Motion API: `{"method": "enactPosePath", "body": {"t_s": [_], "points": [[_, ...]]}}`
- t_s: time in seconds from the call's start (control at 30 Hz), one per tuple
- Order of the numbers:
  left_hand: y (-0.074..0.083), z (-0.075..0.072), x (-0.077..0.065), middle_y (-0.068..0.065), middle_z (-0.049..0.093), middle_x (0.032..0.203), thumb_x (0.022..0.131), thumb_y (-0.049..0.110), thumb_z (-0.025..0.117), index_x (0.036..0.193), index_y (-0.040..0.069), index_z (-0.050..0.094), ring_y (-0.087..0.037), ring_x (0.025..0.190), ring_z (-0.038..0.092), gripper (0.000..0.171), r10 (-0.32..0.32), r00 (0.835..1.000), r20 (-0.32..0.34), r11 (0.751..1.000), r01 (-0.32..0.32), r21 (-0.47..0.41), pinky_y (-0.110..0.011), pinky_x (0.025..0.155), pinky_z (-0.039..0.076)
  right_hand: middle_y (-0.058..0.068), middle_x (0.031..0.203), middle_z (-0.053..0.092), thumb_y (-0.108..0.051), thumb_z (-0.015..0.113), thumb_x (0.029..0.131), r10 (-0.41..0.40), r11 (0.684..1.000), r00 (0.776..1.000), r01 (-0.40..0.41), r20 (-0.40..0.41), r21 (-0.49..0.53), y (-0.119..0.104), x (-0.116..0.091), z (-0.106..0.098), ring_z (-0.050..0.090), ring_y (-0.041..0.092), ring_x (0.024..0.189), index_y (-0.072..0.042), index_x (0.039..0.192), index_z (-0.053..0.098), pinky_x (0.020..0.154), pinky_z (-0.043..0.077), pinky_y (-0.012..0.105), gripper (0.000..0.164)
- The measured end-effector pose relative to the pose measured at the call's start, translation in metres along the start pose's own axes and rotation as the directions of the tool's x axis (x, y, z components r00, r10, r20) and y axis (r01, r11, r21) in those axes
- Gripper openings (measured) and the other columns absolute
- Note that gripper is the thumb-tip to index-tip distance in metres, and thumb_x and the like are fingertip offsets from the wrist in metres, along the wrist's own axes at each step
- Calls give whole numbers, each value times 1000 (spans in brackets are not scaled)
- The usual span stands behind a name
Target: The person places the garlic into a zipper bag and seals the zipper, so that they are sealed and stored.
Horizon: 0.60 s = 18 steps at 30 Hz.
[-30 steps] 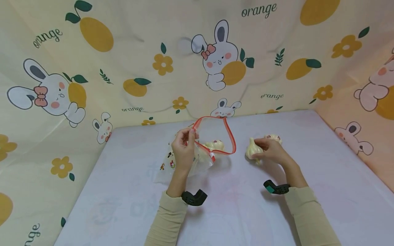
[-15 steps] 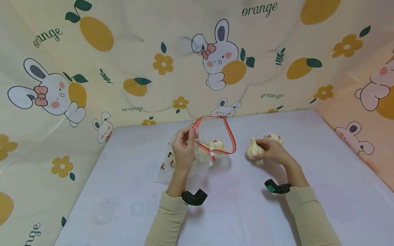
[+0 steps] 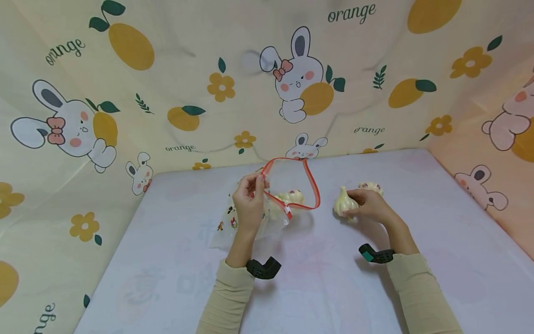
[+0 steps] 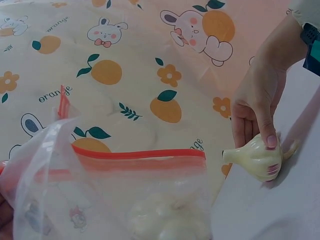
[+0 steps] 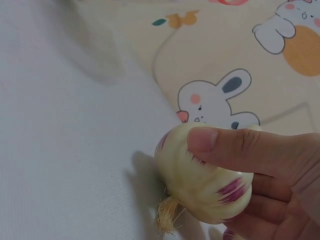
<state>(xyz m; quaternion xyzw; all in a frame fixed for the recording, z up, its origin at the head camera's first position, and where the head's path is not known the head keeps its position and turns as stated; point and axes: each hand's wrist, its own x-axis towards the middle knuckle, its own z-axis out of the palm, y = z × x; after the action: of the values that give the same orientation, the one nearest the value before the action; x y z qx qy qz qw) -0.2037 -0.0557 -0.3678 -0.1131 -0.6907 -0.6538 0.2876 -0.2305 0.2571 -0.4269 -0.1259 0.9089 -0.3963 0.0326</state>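
Observation:
My left hand [image 3: 249, 204] pinches the rim of a clear zip bag [image 4: 145, 175] with a red seal and small cartoon prints; its mouth stands open toward the right. Inside the bag lies pale garlic [image 4: 167, 217], seen blurred through the plastic. To the right, my right hand [image 3: 369, 206] grips a garlic bulb [image 3: 344, 204] between thumb and fingers. That bulb is cream with purple streaks and has dry roots [image 5: 168, 215], plain in the right wrist view. Just behind the right hand sits another garlic bulb [image 3: 371, 187], partly hidden by it.
A white-covered table [image 3: 308, 287] carries everything. Behind it and at both sides hangs a cream cloth [image 3: 250, 28] printed with rabbits and oranges. Each wrist wears a black band device, one on the left [image 3: 263, 268] and one on the right [image 3: 375, 254].
My right hand and its garlic bulb have shifted very slightly to the right since the first frame. The left hand and the bag have stayed still.

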Motion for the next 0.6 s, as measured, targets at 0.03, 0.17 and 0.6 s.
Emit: {"method": "enactPosePath", "body": {"t_s": [0.03,0.17,0.6], "points": [[0,0,0,-25,65,83,98,17,56,99,-7,63,0,74,58,25,0,1000,-1,1000,0,1,-11,76,51,33,126,59,-16,83,74,-1,1000,1000,1,-1,-1,0,0,0,58,46,118,14,125,55,99,48,53,64],[0,0,0,-26,65,83,98,17,56,99,-7,62,1,74,58,26,6,1000,1,1000,-6,4,-12,75,51,33,125,60,-16,83,74,-5,1000,1000,5,-4,-10,0,0,-1,59,46,116,13,125,56,98,49,52,64],[1,0,-1,-25,65,82,98,16,55,99,-7,62,1,73,57,24,17,1000,5,1000,-17,14,-12,75,50,34,126,59,-15,83,74,-14,1000,1000,14,-8,1,-1,-2,-3,59,46,116,15,125,55,96,51,49,66]]}}
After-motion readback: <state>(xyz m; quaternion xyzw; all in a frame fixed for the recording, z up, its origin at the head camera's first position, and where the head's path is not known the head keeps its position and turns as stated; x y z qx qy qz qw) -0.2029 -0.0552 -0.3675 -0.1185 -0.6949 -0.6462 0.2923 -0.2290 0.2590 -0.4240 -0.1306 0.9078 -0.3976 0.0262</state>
